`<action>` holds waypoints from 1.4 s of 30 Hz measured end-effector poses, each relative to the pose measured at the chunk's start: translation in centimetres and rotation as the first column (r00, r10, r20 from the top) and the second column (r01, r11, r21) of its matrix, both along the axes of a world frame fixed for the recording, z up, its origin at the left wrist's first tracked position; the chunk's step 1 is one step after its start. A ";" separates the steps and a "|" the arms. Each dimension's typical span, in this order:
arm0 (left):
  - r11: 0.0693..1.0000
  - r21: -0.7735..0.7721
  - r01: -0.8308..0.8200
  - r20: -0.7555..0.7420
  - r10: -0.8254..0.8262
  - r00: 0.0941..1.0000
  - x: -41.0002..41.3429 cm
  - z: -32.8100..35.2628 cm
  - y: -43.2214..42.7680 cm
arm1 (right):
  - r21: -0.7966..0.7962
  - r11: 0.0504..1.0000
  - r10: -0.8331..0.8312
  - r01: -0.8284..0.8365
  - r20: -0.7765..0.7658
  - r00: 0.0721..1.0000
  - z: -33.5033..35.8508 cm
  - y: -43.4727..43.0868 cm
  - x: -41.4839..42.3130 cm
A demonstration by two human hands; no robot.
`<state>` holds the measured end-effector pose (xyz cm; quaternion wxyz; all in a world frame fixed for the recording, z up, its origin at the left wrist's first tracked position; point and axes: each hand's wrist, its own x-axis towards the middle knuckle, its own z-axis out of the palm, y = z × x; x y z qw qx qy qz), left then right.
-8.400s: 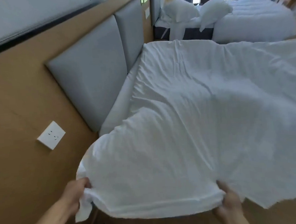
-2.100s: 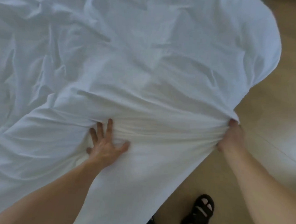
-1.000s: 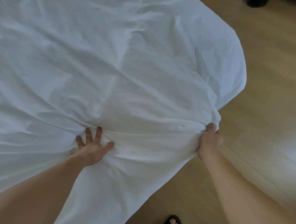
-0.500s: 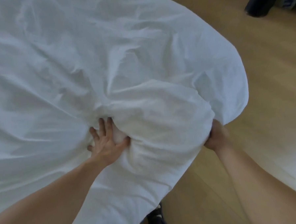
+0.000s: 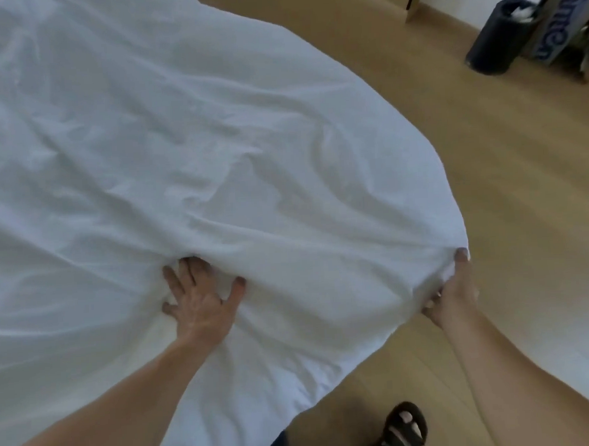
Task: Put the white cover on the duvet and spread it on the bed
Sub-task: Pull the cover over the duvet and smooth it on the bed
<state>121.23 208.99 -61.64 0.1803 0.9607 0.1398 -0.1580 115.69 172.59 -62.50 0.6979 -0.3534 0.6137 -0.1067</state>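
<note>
wood floor [image 5: 505, 177], white cover [image 5: 179, 143] under left hand [image 5: 201, 302], corner in right hand [image 5: 455, 292]

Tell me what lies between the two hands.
Only a creased stretch of the white cover runs from the left hand to the right hand, in the head view.

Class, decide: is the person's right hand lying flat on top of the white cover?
No, the right hand grips the bunched edge of the white cover, fingers curled round it.

white duvet cover [image 5: 186, 133], wrinkled, spread wide
</note>
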 end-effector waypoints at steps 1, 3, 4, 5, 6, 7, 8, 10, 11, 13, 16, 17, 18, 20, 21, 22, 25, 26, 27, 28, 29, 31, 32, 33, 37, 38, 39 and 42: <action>1.000 -0.025 -0.004 0.012 0.004 1.000 0.3 0.2 -1.2 | 0.077 0.997 -0.017 0.009 0.100 0.995 -0.6 -1.3 0.5; 0.997 -0.076 0.008 0.058 -0.003 0.998 0.4 0.4 -2.7 | 0.218 0.976 -0.030 -0.004 0.155 0.987 -1.4 -3.9 1.3; 0.996 -0.083 0.023 0.085 -0.016 0.996 0.4 0.5 -3.2 | 0.250 0.966 0.040 -0.073 0.134 0.990 -1.7 -4.8 1.9; 0.996 -0.081 0.046 0.101 -0.038 0.994 0.6 0.7 -3.7 | 0.282 0.946 0.122 -0.160 0.150 0.981 -1.9 -5.6 2.5; 0.995 -0.070 0.074 0.096 -0.067 0.993 0.7 0.9 -4.4 | 0.287 0.919 0.221 -0.269 0.190 0.957 -2.2 -6.3 3.2; 0.994 -0.060 0.096 0.078 -0.092 0.993 0.9 1.1 -5.2 | 0.265 0.889 0.323 -0.373 0.215 0.922 -1.9 -6.6 4.1; 0.992 -0.056 0.111 0.062 -0.108 0.992 1.3 1.2 -6.2 | 0.210 0.875 0.394 -0.435 0.213 0.894 -1.1 -7.0 5.4; 0.991 -0.044 0.123 0.012 -0.122 0.992 2.6 1.5 -8.5 | 0.064 0.884 0.446 -0.464 0.182 0.876 0.6 -9.1 8.4; 0.993 -0.034 0.113 -0.025 -0.114 0.993 3.2 1.7 -9.6 | 0.006 0.911 0.403 -0.413 0.198 0.893 1.0 -11.0 9.6; 0.997 -0.006 0.078 -0.114 -0.078 0.990 4.4 1.6 -10.9 | -0.060 0.969 0.246 -0.238 0.206 0.947 1.9 -14.7 10.9; 0.999 0.014 0.049 -0.270 -0.044 0.962 5.5 0.6 -10.9 | -0.142 0.978 0.175 -0.156 0.139 0.975 0.3 -14.8 9.0; 0.999 0.021 0.044 -0.312 -0.035 0.949 5.8 0.3 -10.8 | -0.145 0.954 0.275 -0.262 0.080 0.958 -1.0 -13.7 8.3; 0.999 0.031 0.038 -0.341 -0.025 0.940 6.0 0.2 -10.8 | -0.119 0.899 0.422 -0.421 -0.015 0.906 -1.9 -12.9 7.6; 0.999 0.047 0.005 -0.350 0.012 0.937 6.4 0.1 -11.7 | -0.029 0.768 0.625 -0.639 -0.180 0.760 -3.3 -13.6 6.8; 0.999 0.048 -0.024 -0.324 0.038 0.945 6.4 0.3 -12.6 | -0.035 0.747 0.627 -0.664 -0.293 0.722 -3.7 -14.6 7.0; 0.998 0.047 -0.044 -0.278 0.055 0.959 6.5 0.6 -13.7 | -0.084 0.733 0.583 -0.674 -0.432 0.688 -3.6 -16.0 7.1; 0.997 0.050 0.064 -0.151 -0.055 0.987 7.6 1.3 -17.9 | -0.341 0.594 0.491 -0.728 -0.563 0.665 -3.0 -18.5 8.8; 0.993 0.035 0.109 -0.138 -0.103 0.985 8.2 1.3 -19.3 | -0.370 0.521 0.554 -0.769 -0.539 0.634 -2.8 -18.6 9.9; 0.991 0.016 0.131 -0.130 -0.127 0.983 8.9 1.4 -20.7 | -0.364 0.453 0.633 -0.814 -0.511 0.581 -2.9 -18.6 11.2; 0.991 -0.001 0.134 -0.123 -0.133 0.983 9.6 1.4 -22.1 | -0.344 0.390 0.699 -0.854 -0.493 0.518 -3.0 -18.6 12.3; 0.991 -0.012 0.131 -0.118 -0.132 0.984 10.5 1.5 -23.2 | -0.326 0.342 0.742 -0.881 -0.482 0.466 -3.3 -18.6 13.4; 0.992 -0.025 0.126 -0.116 -0.128 0.985 12.2 1.3 -24.7 | -0.313 0.312 0.782 -0.897 -0.452 0.429 -3.8 -18.6 15.7; 0.993 -0.030 0.118 -0.112 -0.121 0.986 13.0 1.1 -25.2 | -0.314 0.307 0.804 -0.898 -0.419 0.421 -4.1 -18.5 16.7; 0.994 -0.038 0.106 -0.111 -0.109 0.988 13.7 0.9 -25.4 | -0.316 0.289 0.836 -0.904 -0.377 0.399 -4.6 -18.1 17.5; 0.998 -0.047 0.049 -0.105 -0.054 0.993 16.3 -0.1 -26.4 | -0.335 0.065 0.856 -0.940 -0.465 0.225 -5.8 -16.1 18.9; 0.998 -0.056 0.022 -0.095 -0.027 0.995 16.7 -0.2 -26.6 | -0.364 0.028 0.836 -0.931 -0.503 0.222 -5.3 -16.6 19.3; 0.998 -0.061 -0.003 -0.084 -0.002 0.996 17.1 -0.4 -26.8 | -0.396 0.013 0.820 -0.918 -0.521 0.237 -4.6 -17.8 20.0; 1.000 -0.016 0.009 -0.100 -0.010 0.995 18.2 -1.2 -27.0 | -0.465 0.049 0.730 -0.884 -0.588 0.349 -2.8 -23.0 22.1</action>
